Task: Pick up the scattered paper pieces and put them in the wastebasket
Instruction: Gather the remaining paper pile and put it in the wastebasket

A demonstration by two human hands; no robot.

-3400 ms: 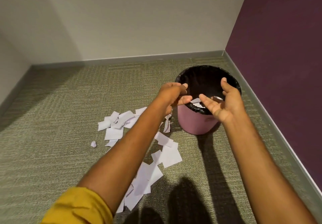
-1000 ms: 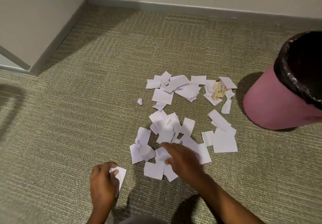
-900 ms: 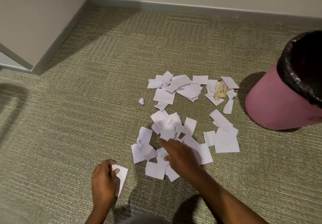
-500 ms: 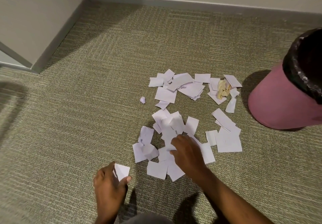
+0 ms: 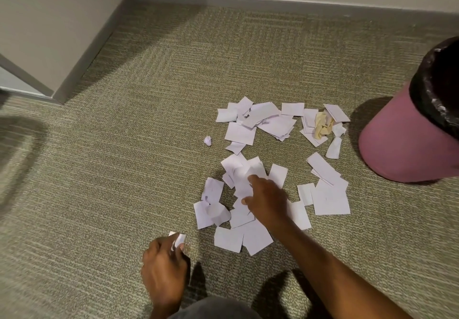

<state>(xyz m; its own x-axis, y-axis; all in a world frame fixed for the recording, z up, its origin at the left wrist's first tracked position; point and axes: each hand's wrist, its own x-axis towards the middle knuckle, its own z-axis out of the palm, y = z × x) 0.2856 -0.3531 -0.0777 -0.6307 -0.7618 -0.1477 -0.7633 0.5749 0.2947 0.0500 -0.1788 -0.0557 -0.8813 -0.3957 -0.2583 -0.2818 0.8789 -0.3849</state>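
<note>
1. L hand (image 5: 165, 266): fingers curled round one paper piece (image 5: 177, 238).
2. R hand (image 5: 267, 199): apart from L, resting on scattered paper pieces (image 5: 241, 133) on carpet (image 5: 99, 194); grip unclear, possibly pinching.
3. Wastebasket (image 5: 397, 149): upright, just right of the pieces.

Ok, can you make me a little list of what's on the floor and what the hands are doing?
left hand: grips one white paper piece
right hand: on the middle paper pile, grip unclear
wastebasket: pink, black liner, upright, right of the papers
yellowish crumpled paper: near the wastebasket
tiny paper ball: apart, left of the piles
floor: carpet
</note>
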